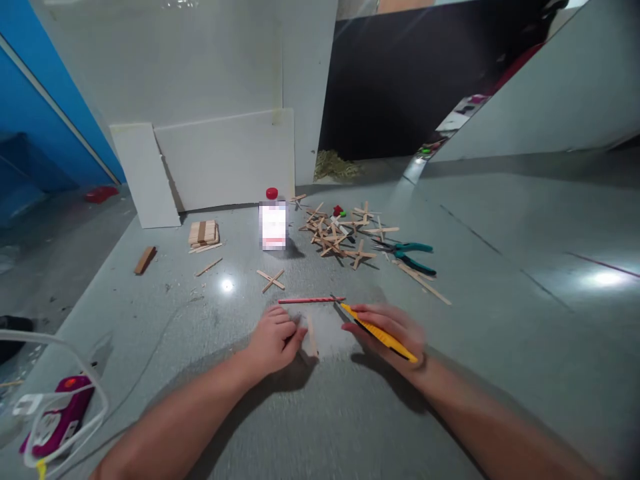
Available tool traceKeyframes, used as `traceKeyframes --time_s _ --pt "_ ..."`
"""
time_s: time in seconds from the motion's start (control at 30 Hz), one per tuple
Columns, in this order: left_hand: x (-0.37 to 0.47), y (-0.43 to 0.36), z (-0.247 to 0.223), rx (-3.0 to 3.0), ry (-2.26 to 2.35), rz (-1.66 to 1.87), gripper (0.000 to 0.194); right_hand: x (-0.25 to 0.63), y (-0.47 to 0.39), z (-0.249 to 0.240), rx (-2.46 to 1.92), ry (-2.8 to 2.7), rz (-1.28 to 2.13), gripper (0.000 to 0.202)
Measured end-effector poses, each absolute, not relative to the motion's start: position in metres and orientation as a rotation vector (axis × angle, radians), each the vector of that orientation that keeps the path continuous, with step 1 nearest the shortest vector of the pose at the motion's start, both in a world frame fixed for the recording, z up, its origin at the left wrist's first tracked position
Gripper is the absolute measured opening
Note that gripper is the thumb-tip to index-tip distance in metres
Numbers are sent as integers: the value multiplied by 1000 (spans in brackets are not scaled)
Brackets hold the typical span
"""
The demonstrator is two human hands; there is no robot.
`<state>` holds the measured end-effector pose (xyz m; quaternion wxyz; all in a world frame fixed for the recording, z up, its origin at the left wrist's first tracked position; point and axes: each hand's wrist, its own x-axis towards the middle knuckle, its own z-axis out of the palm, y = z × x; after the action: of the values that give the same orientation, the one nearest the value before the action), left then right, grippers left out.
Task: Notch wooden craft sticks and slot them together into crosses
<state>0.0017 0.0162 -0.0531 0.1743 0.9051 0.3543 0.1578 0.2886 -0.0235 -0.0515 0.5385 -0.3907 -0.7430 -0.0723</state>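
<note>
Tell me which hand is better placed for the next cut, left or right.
Right, I'd judge: the right hand holds the yellow cutter, blade out, while the left hand, beside the thin wooden strip, shows no cutting tool.

Two hands (277, 337), one yellow utility knife (380, 333), one red-striped pencil (305, 301) and one pair of needle-nose pliers (420, 248) are in view. There is one red-capped bottle (273, 227), one brown block (145, 261), one banded bundle of wooden sticks (203, 233) and one separate stick cross (271, 280). The piled stick crosses (327, 241) overlap too much to count exactly.
</note>
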Motion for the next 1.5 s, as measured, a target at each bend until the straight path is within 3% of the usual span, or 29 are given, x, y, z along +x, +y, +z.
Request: traceKeyframes --time_s 0.13,0.43,0.63,0.8,1.03,1.27,1.37,1.5 --pt "-13 18 -68 2502 1115 566 25 285 -21 -56 -863 -1827 -247 33" --pt "-12 20 -80 2498 1159 924 25 286 -9 -71 -787 -1950 -261 26" --pt "-12 23 -84 2563 1174 881 33 288 -4 -77 -777 -1959 -189 12" --pt "-16 25 -78 2590 1163 757 35 286 -6 -75 -784 -1948 -48 15" --pt "-12 26 -60 2565 1282 772 30 287 -3 -72 -886 -1844 127 2" --pt "-7 24 -54 2666 1192 628 25 293 -2 -66 -906 -1757 222 6" --pt "-4 22 -50 2717 1068 547 32 299 3 -68 -910 -1731 234 10" --pt "0 20 -47 2737 958 454 58 307 7 -64 -924 -1700 245 8"
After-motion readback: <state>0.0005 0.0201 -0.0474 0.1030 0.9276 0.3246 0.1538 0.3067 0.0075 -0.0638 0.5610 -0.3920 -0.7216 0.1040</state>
